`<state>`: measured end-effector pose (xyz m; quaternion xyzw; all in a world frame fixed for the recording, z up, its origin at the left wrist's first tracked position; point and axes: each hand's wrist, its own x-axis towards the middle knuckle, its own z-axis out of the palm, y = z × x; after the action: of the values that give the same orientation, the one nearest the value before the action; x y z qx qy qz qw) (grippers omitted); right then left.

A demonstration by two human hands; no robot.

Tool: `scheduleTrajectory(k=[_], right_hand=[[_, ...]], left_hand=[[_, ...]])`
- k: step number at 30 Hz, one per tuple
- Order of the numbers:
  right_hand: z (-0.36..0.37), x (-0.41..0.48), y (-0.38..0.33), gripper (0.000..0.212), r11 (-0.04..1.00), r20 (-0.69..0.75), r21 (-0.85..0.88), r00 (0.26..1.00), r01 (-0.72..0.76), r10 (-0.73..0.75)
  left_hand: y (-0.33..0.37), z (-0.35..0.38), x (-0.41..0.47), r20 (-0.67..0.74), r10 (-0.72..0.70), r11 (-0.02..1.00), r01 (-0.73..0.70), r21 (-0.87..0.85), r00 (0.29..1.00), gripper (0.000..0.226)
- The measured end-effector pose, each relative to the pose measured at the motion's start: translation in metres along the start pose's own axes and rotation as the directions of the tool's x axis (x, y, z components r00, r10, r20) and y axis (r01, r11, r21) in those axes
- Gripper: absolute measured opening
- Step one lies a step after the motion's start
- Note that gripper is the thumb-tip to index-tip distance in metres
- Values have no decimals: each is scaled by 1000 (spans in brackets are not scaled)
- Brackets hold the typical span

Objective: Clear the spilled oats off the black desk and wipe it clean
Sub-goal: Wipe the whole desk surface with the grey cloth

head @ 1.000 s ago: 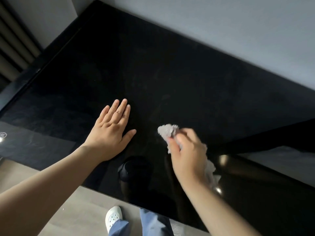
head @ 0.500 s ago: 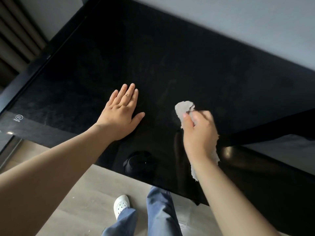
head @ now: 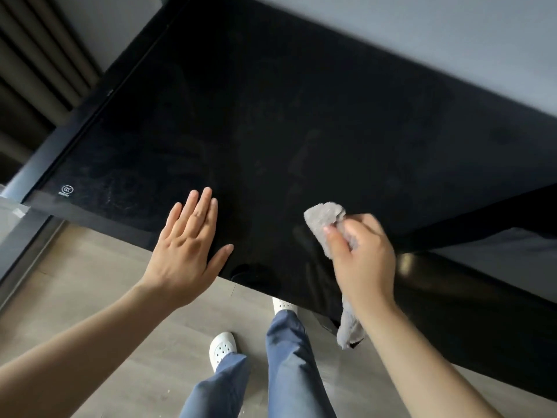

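Black desk (head: 271, 116), glossy top, faint smears toward its left end; no oats visible on it. Left hand (head: 187, 248): fingers straight and together, thumb out, palm at the desk's near edge. Right hand (head: 361, 260): fingers curled round a grey cloth (head: 324, 214), bunched end on the desk near that edge, tail hanging below. Step, as judged: wiping. Next move calls for strokes toward the smeared left end.

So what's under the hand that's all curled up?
A grey cloth, gripped by the right hand over the black desk. One end pokes out past the fingers, the other hangs below the wrist. Its middle, and the desk beneath, are hidden by the hand.
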<state>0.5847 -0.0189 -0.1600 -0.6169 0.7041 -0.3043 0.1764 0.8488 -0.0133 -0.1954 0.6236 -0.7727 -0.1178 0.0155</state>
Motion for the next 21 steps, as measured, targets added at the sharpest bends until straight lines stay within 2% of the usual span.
scheduleTrajectory(k=[3,6,10,13,15,17,21], right_hand=[[16,-3,3,31,991,-70,-67,991,-117,112],[35,-46,-8,23,993,-16,-120,1000,-6,5],[44,-95,-22,25,993,126,7,985,116,-116],[34,-101,-29,30,987,193,158,980,19,-50],[20,-86,-33,29,972,149,232,989,-48,13],[3,-59,-33,32,968,63,243,997,-55,41],[-22,16,-18,51,987,-47,151,997,-47,54]], left_hand=[[2,-1,3,-23,8,1000,-8,-1,1000,74],[0,1,-1,-22,13,1000,-14,-15,1000,74],[-6,3,-6,-15,3,1000,-4,-27,1000,75],[-4,4,-11,-4,-2,999,2,-48,1000,77],[-4,3,-14,3,-2,997,2,-75,1000,79],[-1,-1,-16,7,-15,994,15,-108,1000,81],[12,-23,0,-53,-9,985,0,-170,999,83]])
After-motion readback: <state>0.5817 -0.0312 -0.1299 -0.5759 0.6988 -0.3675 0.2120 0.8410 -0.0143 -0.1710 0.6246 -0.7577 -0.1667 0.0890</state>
